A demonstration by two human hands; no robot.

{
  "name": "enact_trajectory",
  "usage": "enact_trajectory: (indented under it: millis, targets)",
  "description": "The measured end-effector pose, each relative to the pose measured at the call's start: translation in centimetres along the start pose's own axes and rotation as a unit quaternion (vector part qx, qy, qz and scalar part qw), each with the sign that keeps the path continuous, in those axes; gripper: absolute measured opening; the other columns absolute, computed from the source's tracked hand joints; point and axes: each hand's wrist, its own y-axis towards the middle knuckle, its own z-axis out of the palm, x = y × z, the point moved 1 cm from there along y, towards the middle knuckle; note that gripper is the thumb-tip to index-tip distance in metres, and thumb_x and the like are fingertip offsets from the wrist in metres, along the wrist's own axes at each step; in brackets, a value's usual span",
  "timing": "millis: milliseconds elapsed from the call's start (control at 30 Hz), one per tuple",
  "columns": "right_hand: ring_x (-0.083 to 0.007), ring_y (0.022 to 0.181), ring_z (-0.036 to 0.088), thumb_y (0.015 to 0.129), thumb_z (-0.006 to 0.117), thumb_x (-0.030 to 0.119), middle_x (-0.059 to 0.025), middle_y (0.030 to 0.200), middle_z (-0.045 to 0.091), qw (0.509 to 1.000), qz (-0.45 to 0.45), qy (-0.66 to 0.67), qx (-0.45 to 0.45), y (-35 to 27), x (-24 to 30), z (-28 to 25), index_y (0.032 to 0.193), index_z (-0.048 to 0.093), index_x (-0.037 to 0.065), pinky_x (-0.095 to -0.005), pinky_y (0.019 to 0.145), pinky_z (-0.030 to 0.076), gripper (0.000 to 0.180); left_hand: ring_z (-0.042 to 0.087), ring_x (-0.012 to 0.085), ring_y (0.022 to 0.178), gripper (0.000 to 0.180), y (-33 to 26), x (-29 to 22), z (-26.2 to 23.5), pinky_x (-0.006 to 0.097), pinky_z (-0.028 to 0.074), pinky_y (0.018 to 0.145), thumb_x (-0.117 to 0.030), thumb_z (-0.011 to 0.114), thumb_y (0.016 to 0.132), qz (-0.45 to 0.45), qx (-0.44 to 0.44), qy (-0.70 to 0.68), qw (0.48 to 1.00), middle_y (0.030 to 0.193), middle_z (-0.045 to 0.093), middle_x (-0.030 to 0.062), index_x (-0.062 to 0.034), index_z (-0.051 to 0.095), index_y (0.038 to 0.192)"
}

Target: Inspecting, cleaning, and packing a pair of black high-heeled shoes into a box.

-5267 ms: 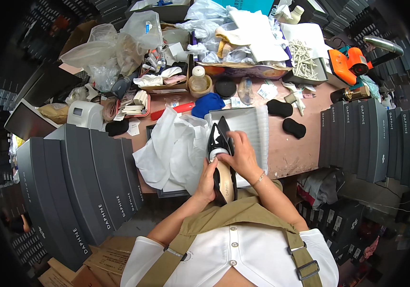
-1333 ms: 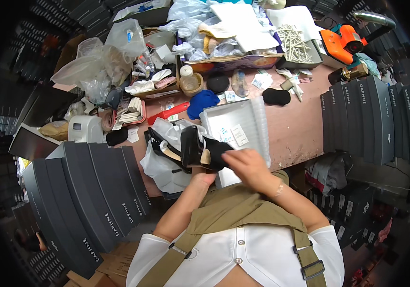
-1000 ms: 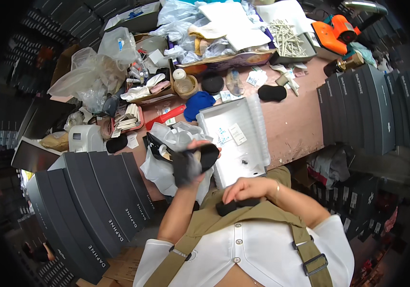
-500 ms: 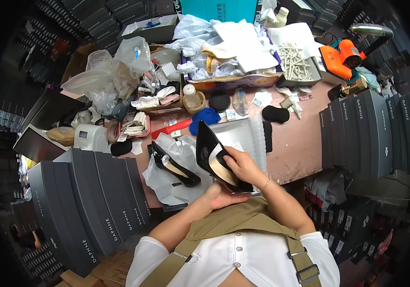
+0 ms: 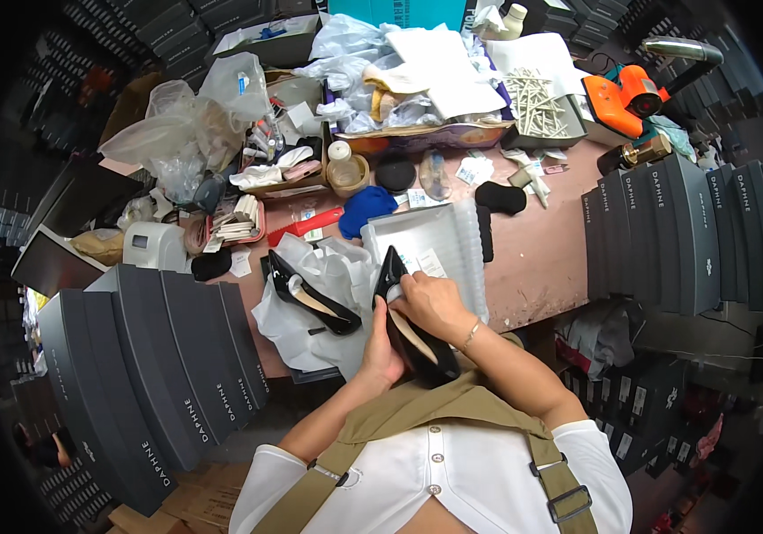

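A glossy black pointed-toe pump [image 5: 414, 341] is held in front of my apron, its toe pointing away and its beige insole facing up. My left hand [image 5: 383, 358] grips it along the left side, thumb near the opening. My right hand [image 5: 435, 308] has its fingers bent into the opening behind the toe, beside a whitish wad; what the fingertips pinch is hidden. The matching black pump [image 5: 312, 298] lies to the left on crumpled white tissue paper [image 5: 273, 325], with white stuffing in its toe. Just beyond my hands is an opened tray-like box [image 5: 381, 233] with pale wrapping.
Dark grey shoe boxes [image 5: 145, 374] are stacked at left, with more boxes [image 5: 679, 236] at right. Behind lie a blue cloth [image 5: 368, 212], a red-handled tool [image 5: 306, 227], a black pad [image 5: 500, 198], a box of white sticks [image 5: 537, 105] and an orange device [image 5: 621, 98].
The pump has turned more upright, its heel end lower and nearer me. My left hand moved from beneath it to its left side; my right fingers shifted from its side into the opening.
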Motion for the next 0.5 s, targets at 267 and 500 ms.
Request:
enact_trajectory:
  millis: [267, 500]
  targets:
    - [-0.0327, 0.058, 0.062, 0.079, 0.063, 0.023, -0.0152, 0.067, 0.061, 0.999, -0.007, 0.053, -0.004, -1.9, -0.6, 2.5, 0.075, 0.057, 0.003, -0.0418, 0.053, 0.049, 0.021, 0.048, 0.0249, 0.121, 0.064, 0.3, -0.3, -1.1, 0.043, 0.036, 0.103, -0.059, 0.043, 0.092, 0.054, -0.024, 0.004, 0.998, 0.130, 0.052, 0.0102, -0.0068, 0.048, 0.129]
    - [-0.0319, 0.063, 0.062, 0.077, 0.071, 0.025, -0.0126, 0.073, 0.063, 0.997, 0.030, 0.062, -0.030, -1.2, -3.0, -1.9, 0.078, 0.063, 0.006, -0.0397, 0.055, 0.049, 0.021, 0.062, 0.0287, 0.096, 0.071, 0.7, -3.5, -2.2, 0.043, 0.050, 0.087, -0.066, 0.039, 0.089, 0.024, -0.008, -0.006, 1.000, 0.106, 0.064, 0.0138, -0.0059, 0.054, 0.123]
